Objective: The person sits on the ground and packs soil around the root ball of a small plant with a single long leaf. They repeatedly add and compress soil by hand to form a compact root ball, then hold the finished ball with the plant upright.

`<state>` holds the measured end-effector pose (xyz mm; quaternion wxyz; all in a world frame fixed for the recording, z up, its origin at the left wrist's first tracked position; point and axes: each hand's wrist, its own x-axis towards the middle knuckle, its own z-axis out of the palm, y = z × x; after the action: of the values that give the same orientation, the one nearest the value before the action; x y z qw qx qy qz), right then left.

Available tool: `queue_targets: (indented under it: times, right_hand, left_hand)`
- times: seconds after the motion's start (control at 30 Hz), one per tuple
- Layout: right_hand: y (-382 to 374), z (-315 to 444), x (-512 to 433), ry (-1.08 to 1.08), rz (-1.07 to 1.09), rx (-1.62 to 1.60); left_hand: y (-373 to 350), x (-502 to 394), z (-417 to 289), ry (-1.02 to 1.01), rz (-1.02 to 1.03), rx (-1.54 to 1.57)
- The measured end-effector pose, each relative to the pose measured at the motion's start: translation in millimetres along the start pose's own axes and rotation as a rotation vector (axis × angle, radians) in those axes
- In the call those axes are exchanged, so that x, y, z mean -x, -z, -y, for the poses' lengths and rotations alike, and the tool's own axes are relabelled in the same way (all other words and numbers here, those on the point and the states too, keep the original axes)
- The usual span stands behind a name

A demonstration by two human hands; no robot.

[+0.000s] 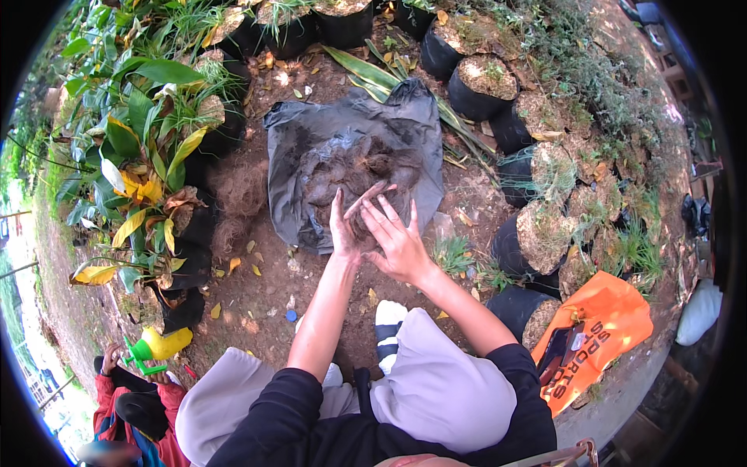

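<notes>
A crumpled black plastic sheet (284,190) lies on the bare soil in front of me. Heaped on it is dark brown fibrous material (379,157), matted and loose, with soil clinging to the plastic. My left hand (345,232) is over the near edge of the heap, palm turned up and darkened with soil, thumb and fingers apart. Close beside it, my right hand (400,238) has its back upward and its fingers spread, the fingertips near the left fingers. Whether the hands touch is unclear. I see nothing held in either one.
Black grow bags (475,99) filled with chopped fibre curve around the sheet. Loose brown fibre (239,190) lies left. Long cut leaves (373,73) lie behind. At lower left, another person holds a yellow spray bottle (166,343). A phone (557,350) rests on an orange bag (613,321).
</notes>
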<state>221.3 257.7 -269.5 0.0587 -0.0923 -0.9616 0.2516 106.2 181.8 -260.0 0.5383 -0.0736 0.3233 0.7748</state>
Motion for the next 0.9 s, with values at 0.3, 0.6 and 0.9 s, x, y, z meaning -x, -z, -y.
queue_targets:
  times: [0.3, 0.6, 0.9]
  right_hand:
    - [24, -11, -13, -0.014, -0.134, 0.066]
    - [8, -20, 4, -0.307, -0.382, -0.178]
    - [29, -22, 6, -0.417, -0.417, -0.226]
  left_hand:
    - [-1, 0, -4, 0.125, -0.273, -0.162]
    - [20, -20, 19, 0.041, -0.119, -0.112]
    - [23, -22, 32, 0.178, -0.101, -0.17]
